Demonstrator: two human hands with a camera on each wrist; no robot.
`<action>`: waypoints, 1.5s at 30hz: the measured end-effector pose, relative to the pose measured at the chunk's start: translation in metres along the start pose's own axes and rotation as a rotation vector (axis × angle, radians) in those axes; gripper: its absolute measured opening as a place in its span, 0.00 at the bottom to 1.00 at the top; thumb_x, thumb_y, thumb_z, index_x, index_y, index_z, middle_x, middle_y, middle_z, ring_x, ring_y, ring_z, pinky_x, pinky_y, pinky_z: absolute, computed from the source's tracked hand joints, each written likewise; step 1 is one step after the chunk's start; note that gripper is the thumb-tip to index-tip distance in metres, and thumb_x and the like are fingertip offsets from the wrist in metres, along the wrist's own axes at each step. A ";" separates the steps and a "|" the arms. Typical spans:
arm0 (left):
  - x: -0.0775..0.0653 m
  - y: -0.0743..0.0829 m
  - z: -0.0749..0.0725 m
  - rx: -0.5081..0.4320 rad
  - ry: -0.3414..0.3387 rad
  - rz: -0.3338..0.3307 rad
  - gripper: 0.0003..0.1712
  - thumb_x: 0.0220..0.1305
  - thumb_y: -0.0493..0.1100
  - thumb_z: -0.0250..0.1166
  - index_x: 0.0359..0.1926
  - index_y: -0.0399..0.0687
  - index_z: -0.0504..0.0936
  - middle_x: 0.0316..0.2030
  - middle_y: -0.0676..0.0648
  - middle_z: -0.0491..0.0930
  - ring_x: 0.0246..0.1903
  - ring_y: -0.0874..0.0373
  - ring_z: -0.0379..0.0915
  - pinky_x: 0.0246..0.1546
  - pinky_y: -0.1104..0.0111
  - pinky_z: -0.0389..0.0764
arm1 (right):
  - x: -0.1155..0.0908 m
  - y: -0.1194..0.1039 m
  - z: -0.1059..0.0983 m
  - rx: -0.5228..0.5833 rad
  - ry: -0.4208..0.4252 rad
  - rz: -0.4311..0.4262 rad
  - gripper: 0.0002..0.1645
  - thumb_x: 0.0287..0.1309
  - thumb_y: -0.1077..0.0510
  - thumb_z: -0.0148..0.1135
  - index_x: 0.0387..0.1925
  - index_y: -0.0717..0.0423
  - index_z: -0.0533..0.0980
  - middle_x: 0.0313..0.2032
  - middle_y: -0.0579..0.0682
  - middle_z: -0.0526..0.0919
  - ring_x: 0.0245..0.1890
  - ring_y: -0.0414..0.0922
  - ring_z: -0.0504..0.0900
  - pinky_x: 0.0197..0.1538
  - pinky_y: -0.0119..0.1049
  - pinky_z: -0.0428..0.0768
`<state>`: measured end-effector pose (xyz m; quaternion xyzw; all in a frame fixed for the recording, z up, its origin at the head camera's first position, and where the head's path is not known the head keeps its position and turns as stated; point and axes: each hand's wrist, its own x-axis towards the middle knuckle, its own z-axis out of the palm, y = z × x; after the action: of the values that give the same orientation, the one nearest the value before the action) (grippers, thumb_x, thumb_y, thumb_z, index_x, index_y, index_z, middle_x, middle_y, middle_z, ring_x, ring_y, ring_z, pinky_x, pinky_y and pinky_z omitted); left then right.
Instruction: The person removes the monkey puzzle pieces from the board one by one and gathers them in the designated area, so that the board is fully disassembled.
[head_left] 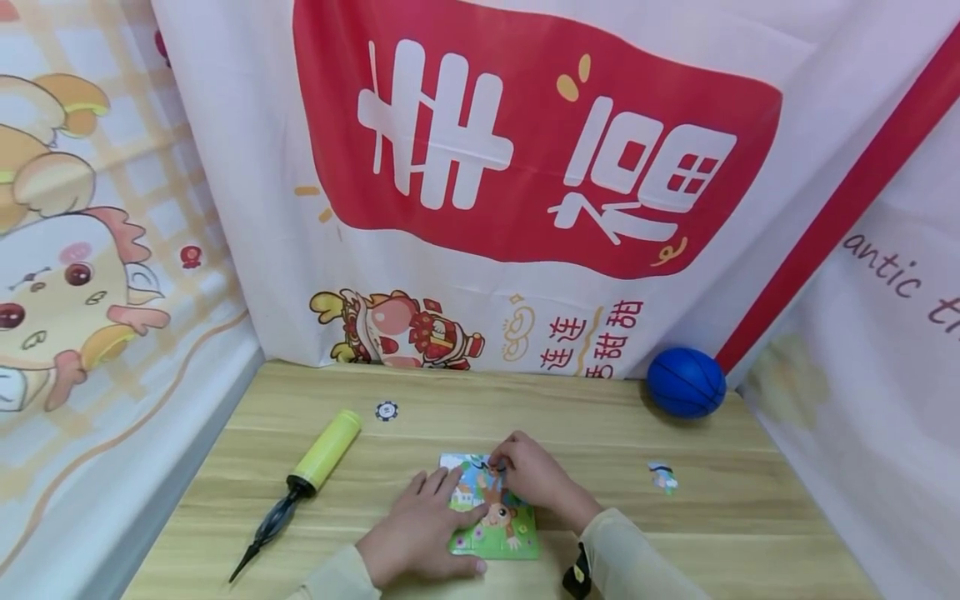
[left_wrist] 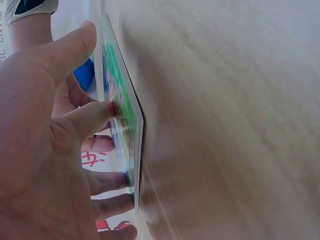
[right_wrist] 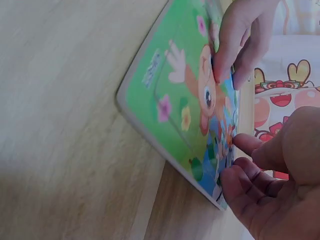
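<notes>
A jigsaw puzzle (head_left: 487,546) with a cartoon monkey on green grass lies flat on the table. My left hand (head_left: 423,525) rests over its left side, fingers spread, with fingertips touching the picture. In the left wrist view, the thumb stands off the puzzle's edge (left_wrist: 131,100). At the upper right of the picture, my right hand (head_left: 536,471) bends its fingers and pinches a puzzle piece, mostly hidden by the fingertips. The right wrist view shows those fingertips (right_wrist: 232,187) low against the board. A loose puzzle piece (head_left: 663,477) lies to the right.
On the left lies a yellow-green hand pump (head_left: 327,450) with a black nozzle. A small black-and-white round chip (head_left: 386,411) sits behind it. A blue ball (head_left: 686,382) stands at the back right corner. Printed cloths (head_left: 247,167) hang around the wooden table (head_left: 600,425).
</notes>
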<state>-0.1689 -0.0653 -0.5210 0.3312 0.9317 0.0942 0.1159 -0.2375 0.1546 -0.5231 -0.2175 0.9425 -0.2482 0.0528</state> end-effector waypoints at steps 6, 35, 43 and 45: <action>0.000 0.004 -0.003 0.017 0.009 0.007 0.46 0.55 0.84 0.53 0.72 0.76 0.69 0.76 0.32 0.52 0.73 0.31 0.47 0.68 0.34 0.51 | -0.002 0.003 -0.004 0.102 0.013 0.039 0.13 0.67 0.69 0.55 0.38 0.56 0.84 0.39 0.47 0.79 0.36 0.40 0.76 0.45 0.42 0.80; 0.000 -0.001 0.001 0.020 0.004 0.005 0.48 0.54 0.86 0.51 0.73 0.76 0.68 0.76 0.33 0.51 0.72 0.30 0.48 0.66 0.32 0.52 | -0.006 0.028 -0.018 0.458 0.055 0.042 0.05 0.66 0.62 0.66 0.39 0.50 0.85 0.36 0.43 0.85 0.36 0.43 0.82 0.40 0.36 0.82; 0.001 -0.003 0.008 0.032 0.024 0.018 0.50 0.54 0.87 0.49 0.74 0.76 0.66 0.76 0.33 0.50 0.73 0.31 0.47 0.67 0.33 0.50 | -0.045 0.104 -0.073 0.394 0.059 0.149 0.04 0.63 0.63 0.68 0.39 0.54 0.86 0.37 0.46 0.86 0.38 0.44 0.81 0.42 0.35 0.80; 0.002 -0.002 0.009 0.023 0.017 0.018 0.50 0.53 0.87 0.49 0.74 0.76 0.66 0.77 0.33 0.50 0.73 0.31 0.46 0.68 0.33 0.50 | -0.056 0.123 -0.083 0.351 0.057 0.168 0.04 0.63 0.65 0.67 0.38 0.56 0.85 0.36 0.46 0.86 0.37 0.44 0.80 0.40 0.34 0.79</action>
<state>-0.1695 -0.0647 -0.5301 0.3399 0.9307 0.0873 0.1032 -0.2519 0.3120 -0.5121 -0.1186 0.9006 -0.4096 0.0838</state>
